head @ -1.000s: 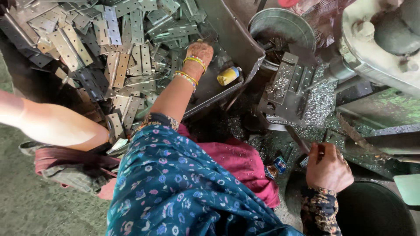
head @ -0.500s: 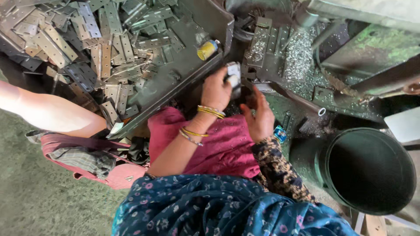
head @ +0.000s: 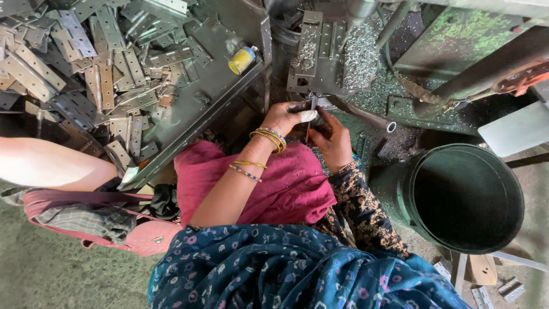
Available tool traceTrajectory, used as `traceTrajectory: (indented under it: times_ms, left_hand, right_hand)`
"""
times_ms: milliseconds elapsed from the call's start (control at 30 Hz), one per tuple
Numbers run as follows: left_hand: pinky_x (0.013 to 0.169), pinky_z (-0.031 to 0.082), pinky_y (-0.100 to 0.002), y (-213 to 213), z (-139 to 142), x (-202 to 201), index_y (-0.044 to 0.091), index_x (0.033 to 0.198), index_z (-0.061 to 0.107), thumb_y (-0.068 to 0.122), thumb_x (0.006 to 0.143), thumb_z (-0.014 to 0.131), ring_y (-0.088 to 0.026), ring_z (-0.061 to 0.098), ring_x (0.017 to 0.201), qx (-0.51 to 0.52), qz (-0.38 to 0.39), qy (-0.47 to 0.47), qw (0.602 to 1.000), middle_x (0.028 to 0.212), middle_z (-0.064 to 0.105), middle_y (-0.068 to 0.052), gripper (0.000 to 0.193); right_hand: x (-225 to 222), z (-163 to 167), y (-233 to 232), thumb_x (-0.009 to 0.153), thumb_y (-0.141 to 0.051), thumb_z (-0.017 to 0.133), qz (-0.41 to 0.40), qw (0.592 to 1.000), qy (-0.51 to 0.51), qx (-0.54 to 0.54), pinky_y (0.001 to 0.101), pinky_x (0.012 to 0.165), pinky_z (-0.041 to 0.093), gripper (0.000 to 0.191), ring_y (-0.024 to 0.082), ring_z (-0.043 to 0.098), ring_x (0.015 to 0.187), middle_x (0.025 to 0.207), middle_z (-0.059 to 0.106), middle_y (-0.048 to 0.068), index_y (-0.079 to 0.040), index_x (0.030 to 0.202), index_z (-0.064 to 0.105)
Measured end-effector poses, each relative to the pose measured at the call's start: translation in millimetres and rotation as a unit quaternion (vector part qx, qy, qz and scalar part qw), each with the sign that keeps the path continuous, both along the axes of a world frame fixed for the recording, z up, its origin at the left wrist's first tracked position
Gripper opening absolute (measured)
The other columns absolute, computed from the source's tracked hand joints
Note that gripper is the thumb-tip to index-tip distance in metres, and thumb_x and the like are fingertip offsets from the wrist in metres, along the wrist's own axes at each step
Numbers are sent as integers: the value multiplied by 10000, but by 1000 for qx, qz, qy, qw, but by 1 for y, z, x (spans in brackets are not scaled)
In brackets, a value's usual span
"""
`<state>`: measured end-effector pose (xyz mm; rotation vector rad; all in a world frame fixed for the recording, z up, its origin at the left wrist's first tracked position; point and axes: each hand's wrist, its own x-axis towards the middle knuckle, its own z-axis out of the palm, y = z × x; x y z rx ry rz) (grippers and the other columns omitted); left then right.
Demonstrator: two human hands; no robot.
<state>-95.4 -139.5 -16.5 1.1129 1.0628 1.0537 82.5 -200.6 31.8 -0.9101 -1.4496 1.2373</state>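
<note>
**Both hands meet at the machine fixture**

The left hand (head: 284, 117) pinches a small metal piece (head: 309, 115) just below the fixture (head: 316, 54). The right hand (head: 333, 137) touches alongside, fingers curled; their grip cannot be told. The piece's long axis is unclear.

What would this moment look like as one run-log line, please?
left hand: on small metal piece | right hand: beside it | machine fixture: above | bin: right

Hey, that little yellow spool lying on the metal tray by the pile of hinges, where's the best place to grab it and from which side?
Probably across its round middle. The yellow spool lies on its side, tilted, on the metal tray. Come from above, with fingers on its two long curved flanks. The hinges crowd its left, while bare tray shows around it, so a top approach looks freest.
</note>
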Motion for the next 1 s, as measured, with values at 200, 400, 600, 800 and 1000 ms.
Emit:
traceTrajectory:
  times_ms: [200,400,600,800,1000]
  left_hand:
    - [828,573,-308,56,-2,19,37,1084,789,129,785,821,-147,726,872,41,88,101,990,969,803,-53,314]
    - [997,571,-396,105,12,78,82,1350,664,46,904,688,-332,675,1187,214,230,410,856,1343,672,-152,449]
    - [1110,353,-544,47,20,85,-10,1359,604,363,904,676,-311,403,1444,225,93,627,740,1598,382,-130,593]
    - [1228,188,-572,73,53,89,46,1342,641,406,962,611,-309,355,1485,209,81,704,673,1584,427,-92,524]
    - [1226,151,-572,69,53,87,15,1369,635,425,956,619,-327,380,1445,231,102,687,681,1569,456,-106,582]
  right_hand:
    - [18,19,35,898,-1,540,-126,968,-212,51,357,801,597,606,199,757,901,1065,785,171,32,1500,484]
    - [38,80,44,820,-473,675,-238,626,-696,257,513,807,574,704,326,739,960,1000,762,135,-61,1373,529]
    - [50,73,8,982,-429,570,-100,647,-754,49,476,784,559,416,327,734,972,1047,753,148,-71,1189,613]
    - [88,14,35,974,-457,624,-37,697,-716,-20,511,867,551,447,384,717,1031,1050,752,196,-73,1201,621]
    - [82,-93,-26,890,-547,677,-128,831,-526,-127,531,866,527,584,444,671,1062,1091,713,258,-82,1241,632]
